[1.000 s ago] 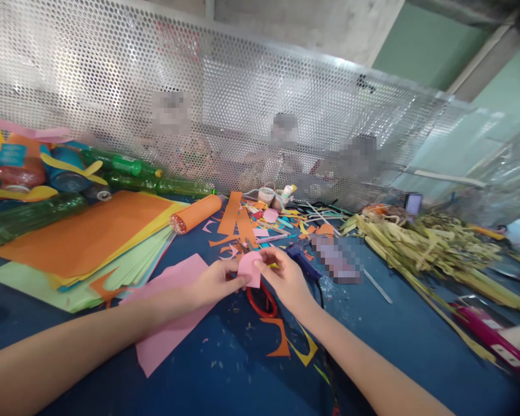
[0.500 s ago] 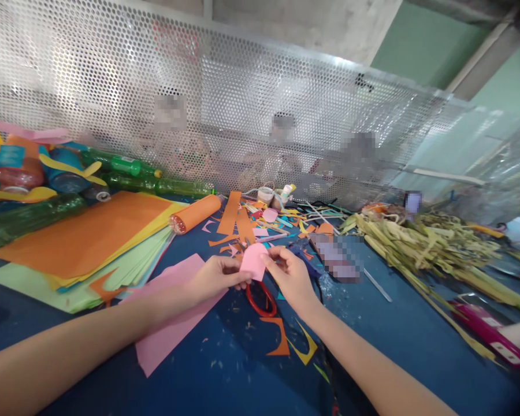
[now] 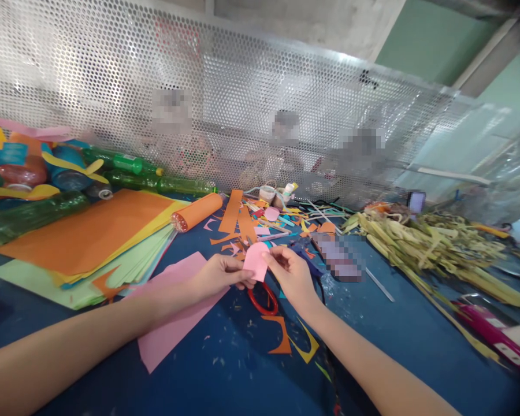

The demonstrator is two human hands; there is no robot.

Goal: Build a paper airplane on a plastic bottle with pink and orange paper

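Note:
A small pink paper piece [image 3: 256,261] with a rounded top is held up between my two hands. My left hand [image 3: 225,273] pinches its lower left edge, and my right hand [image 3: 289,274] grips its right edge between thumb and fingers. Just below it, the red handle [image 3: 263,300] of what look like scissors rests on the blue table; the rest of the tool is hidden by the paper and hands. Under my left forearm lies a larger pink sheet [image 3: 173,329]. Orange [image 3: 281,338] and yellow offcuts [image 3: 308,346] lie nearer to me.
Stacked coloured sheets [image 3: 95,231], plastic bottles [image 3: 34,216] and an orange-wrapped roll [image 3: 197,212] stand left. Paper scraps [image 3: 242,222] lie behind my hands. A phone [image 3: 338,257], dried husks [image 3: 433,242] and a magenta object [image 3: 494,335] are on the right. A perforated metal screen [image 3: 242,98] rises behind.
The view has shifted very slightly, so everything sits a little differently in the frame. Both hands keep their hold on the pink paper piece.

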